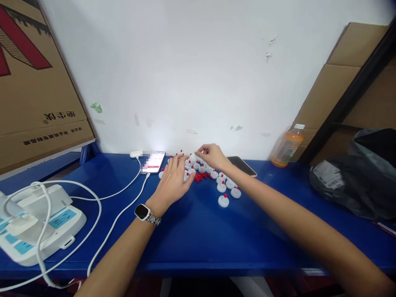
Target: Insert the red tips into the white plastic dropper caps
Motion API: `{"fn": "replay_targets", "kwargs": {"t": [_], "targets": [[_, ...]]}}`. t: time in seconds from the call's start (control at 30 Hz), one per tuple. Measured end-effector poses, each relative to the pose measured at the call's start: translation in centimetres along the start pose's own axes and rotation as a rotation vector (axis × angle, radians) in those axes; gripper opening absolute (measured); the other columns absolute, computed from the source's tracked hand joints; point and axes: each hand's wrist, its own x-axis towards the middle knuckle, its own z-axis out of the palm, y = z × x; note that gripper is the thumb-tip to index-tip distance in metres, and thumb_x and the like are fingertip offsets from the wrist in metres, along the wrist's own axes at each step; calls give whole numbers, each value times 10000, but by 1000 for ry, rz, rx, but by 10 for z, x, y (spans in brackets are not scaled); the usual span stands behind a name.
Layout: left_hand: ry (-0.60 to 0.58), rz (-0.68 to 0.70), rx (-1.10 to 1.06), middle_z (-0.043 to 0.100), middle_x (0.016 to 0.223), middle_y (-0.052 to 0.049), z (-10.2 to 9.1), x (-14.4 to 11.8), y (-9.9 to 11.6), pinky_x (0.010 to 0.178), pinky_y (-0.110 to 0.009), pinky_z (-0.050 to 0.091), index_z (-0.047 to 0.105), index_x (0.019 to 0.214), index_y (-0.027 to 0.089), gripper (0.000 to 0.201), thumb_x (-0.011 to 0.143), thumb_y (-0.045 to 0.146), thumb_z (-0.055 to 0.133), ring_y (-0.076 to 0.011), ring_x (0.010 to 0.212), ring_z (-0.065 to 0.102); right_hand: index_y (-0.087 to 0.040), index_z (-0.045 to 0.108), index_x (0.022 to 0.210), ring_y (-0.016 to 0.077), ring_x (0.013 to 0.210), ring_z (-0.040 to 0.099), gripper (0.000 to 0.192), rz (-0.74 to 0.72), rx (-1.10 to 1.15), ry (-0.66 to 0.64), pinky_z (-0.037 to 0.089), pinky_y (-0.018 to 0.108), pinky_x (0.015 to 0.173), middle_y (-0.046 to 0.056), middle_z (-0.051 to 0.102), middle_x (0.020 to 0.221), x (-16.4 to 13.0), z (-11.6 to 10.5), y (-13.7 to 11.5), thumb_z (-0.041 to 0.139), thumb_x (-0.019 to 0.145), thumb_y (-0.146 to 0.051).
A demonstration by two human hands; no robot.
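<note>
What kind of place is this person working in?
Probably a small workshop or packing room, not a home desk. A blue workbench stands against a bare wall, flattened cardboard boxes lean at the sides, and many small white caps with red tips lie by both hands.

Both forearms are bare and sleeveless, and the left wrist carries a smartwatch (142,211) with a dark square face on a silvery metal link band.

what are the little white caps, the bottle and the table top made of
White caps: likely moulded plastic, matte, uniform discs with small red tips. Bottle: clear plastic by the look, orange liquid showing through, white cap. Table top: smooth glossy blue surface with soft reflections, perhaps painted metal or laminate; cannot tell which.
</note>
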Motion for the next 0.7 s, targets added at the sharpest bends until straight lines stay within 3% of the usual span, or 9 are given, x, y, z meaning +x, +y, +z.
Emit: {"fn": "replay_targets", "kwargs": {"t": [0.1, 0.2, 0.33, 0.47, 0.7], "targets": [[-64, 27, 14, 542, 1298, -135, 0, 0, 5, 998, -470, 422, 436, 1332, 176, 414, 981, 394, 457, -297, 1196, 488, -170, 709, 820, 114, 489, 428, 335, -29, 243, -86, 311, 253, 498, -41, 515, 513, -43, -2, -11, 605, 848, -487], [-176, 51, 52, 618, 1154, -109, 1, -1, 7, 923, -451, 434, 521, 1212, 188, 314, 1022, 376, 355, -272, 1062, 541, -176, 708, 792, 133, 550, 482, 385, -63, 259, -83, 351, 263, 558, -15, 584, 581, -63, -2, -9, 534, 899, -503], [-224, 57, 60, 614, 1128, -110, 1, -1, 4, 877, -410, 440, 548, 1127, 182, 321, 1034, 379, 313, -256, 1027, 537, -209, 729, 895, 177, 748, 577, 261, -129, -74, -103, 365, 313, 764, 21, 687, 758, -61, -5, 8, 540, 919, -387], [-248, 77, 70, 601, 1094, -99, 3, -1, 3, 872, -396, 442, 551, 1109, 190, 300, 1033, 372, 325, -249, 1016, 526, -232, 732, 907, 246, 963, 562, 196, -234, -400, -218, 289, 383, 883, 63, 694, 879, -52, -2, 17, 597, 893, -373], [-255, 88, 74, 597, 1086, -99, 3, -1, 3, 880, -398, 450, 543, 1098, 186, 308, 1038, 381, 312, -245, 1006, 526, -204, 704, 863, 259, 976, 551, 161, -263, -518, -297, 283, 390, 878, 85, 697, 915, -39, 10, 18, 601, 884, -326]]}}
